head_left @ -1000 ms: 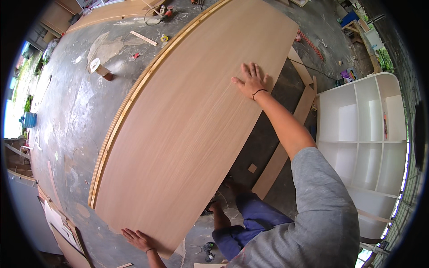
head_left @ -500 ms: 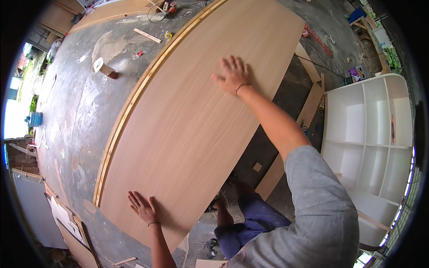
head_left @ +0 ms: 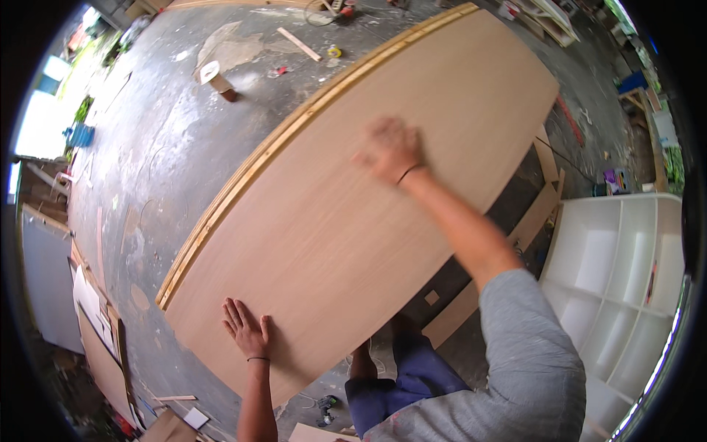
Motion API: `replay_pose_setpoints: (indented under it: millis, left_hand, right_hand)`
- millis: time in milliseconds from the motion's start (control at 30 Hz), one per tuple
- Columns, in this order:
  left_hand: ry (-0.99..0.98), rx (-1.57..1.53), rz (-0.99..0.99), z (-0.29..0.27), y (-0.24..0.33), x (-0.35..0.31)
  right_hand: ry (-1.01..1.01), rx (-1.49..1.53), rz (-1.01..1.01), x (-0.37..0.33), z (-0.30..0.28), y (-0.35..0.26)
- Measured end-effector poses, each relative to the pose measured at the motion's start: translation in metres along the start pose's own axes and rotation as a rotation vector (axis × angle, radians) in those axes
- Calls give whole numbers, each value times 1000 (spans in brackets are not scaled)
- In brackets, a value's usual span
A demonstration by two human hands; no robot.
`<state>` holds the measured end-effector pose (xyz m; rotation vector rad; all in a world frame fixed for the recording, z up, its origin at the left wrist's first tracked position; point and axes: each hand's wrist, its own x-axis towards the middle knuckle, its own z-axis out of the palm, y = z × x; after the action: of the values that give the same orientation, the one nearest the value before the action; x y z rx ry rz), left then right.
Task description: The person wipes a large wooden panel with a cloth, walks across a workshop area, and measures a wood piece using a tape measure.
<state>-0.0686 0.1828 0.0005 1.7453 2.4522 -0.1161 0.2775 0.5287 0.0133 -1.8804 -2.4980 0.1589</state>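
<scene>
A long wood-grain panel (head_left: 346,221) lies before me, running from the lower left to the upper right. Along its far long edge runs a pale raw-wood strip (head_left: 243,191). My left hand (head_left: 248,331) rests flat on the panel's near-left end, fingers stretched out. Farther up, my right hand (head_left: 394,151) is over the panel's middle with spread fingers, smeared by motion; whether it touches the surface I cannot tell. Neither hand holds anything.
A white shelf unit (head_left: 596,272) stands at the right. On the concrete floor beyond the panel are a roll-like object (head_left: 219,81), a wood strip (head_left: 299,44) and a yellow tape roll (head_left: 334,52). Board offcuts (head_left: 103,346) lean at lower left; a power drill (head_left: 326,409) lies near my legs.
My view has turned, so the panel and floor things sit differently in the picture. My right hand is blurred by movement over the panel. My left hand stays flat near the same end.
</scene>
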Motion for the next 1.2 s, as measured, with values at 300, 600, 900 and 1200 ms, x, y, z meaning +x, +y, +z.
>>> replay_pose_setpoints:
  millis: [300, 600, 900, 1200]
  left_hand:
    - [-6, 38, 10, -3, 2, -2]
    - [-6, 22, 17, 1, -1, -2]
    - [39, 47, 14, 8, -4, 0]
    - [28, 37, 63, 17, -5, 8]
  right_hand:
    - [-134, 111, -153, -7, 15, -165]
    - [177, 48, 160, 50, 7, 22]
    - [-99, 223, -26, -122, 27, -132]
    - [99, 294, 285, -223, 25, -28]
